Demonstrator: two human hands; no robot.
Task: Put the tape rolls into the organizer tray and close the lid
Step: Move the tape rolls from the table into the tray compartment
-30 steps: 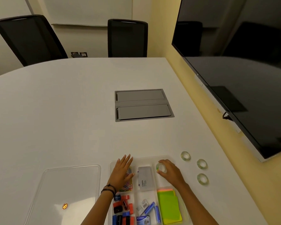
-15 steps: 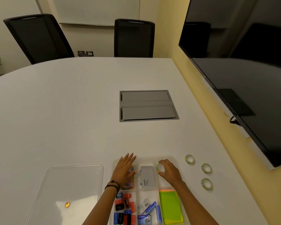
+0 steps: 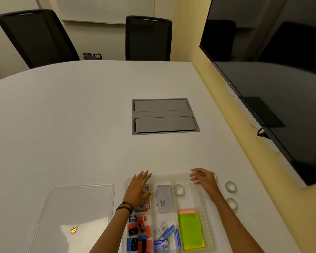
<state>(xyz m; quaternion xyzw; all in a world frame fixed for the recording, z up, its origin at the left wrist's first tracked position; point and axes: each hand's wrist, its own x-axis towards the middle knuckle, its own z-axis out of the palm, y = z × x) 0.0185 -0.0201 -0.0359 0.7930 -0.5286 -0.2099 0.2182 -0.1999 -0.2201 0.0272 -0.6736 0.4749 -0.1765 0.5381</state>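
- One tape roll (image 3: pixel 179 190) lay flat in the far-right compartment of the clear organizer tray (image 3: pixel 209 232), which sat at the near edge of the table.
- Three more rolls waited on the table to the tray's right: one (image 3: pixel 215 176) partly hidden behind the right hand, one (image 3: pixel 230 187) just beyond it, one (image 3: pixel 232 204) nearer the person.
- The right hand (image 3: pixel 203 178) hovered over the tray's far-right corner, fingers spread and empty, grasping nothing.
- The left hand (image 3: pixel 137 190) rested flat, fingers extended, on the far-left compartment with the coloured clips (image 3: pixel 144 206), seemingly steadying the tray.
- The step in hand looked like fetching the second roll; that called for a pinch on the nearest roll and a short carry back to the same compartment.
- The lid (image 3: pixel 77 212) lay apart, left of the tray, not yet fitted.
- The white table (image 3: pixel 71 125) held a grey cable hatch (image 3: pixel 164 115); two black chairs (image 3: pixel 148 38) stood beyond, and a dark screen (image 3: pixel 274 79) hung on the right wall.
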